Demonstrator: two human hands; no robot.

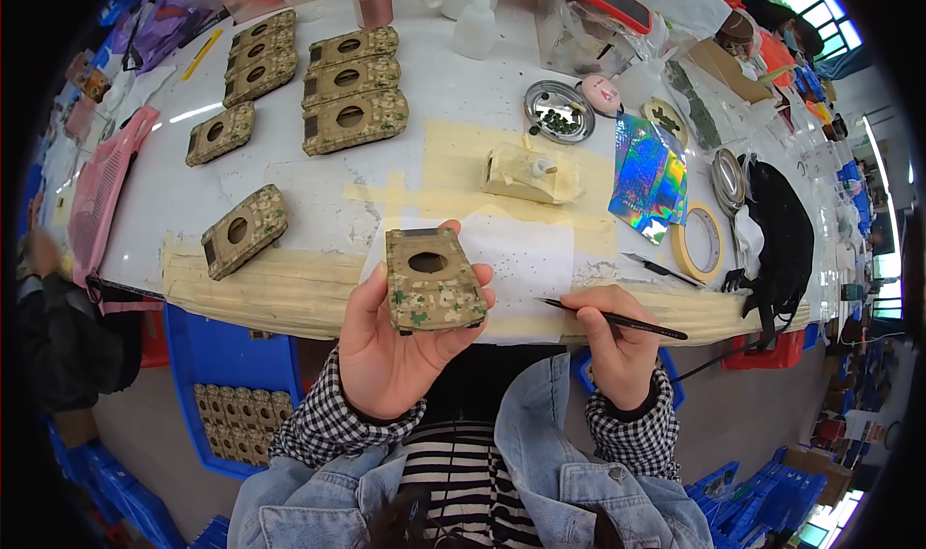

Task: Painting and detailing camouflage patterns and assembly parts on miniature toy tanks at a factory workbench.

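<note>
My left hand [396, 342] holds a camouflage-patterned model tank hull [434, 295] from below and at its sides, tilted so its top with a round hole faces me. Between the fingers of my right hand [614, 349] is a pair of black pointed tweezers [632, 324], its tip pointing left, apart from the hull. Under both hands lies a white sheet [531, 269] with small dark specks. A similar hull [245, 231] sits on the table to the left. Farther back stands a round metal dish [559, 111] with small dark green pieces.
More hulls [355, 123] stand in rows at the back left, near a pink basket [108, 187]. A tape-covered block [531, 174], shiny holographic sheets [648, 178], a craft knife [663, 269], a tape roll [698, 242] and a black bag [779, 231] lie rightward. Below left, a blue tray [231, 351] holds several hulls.
</note>
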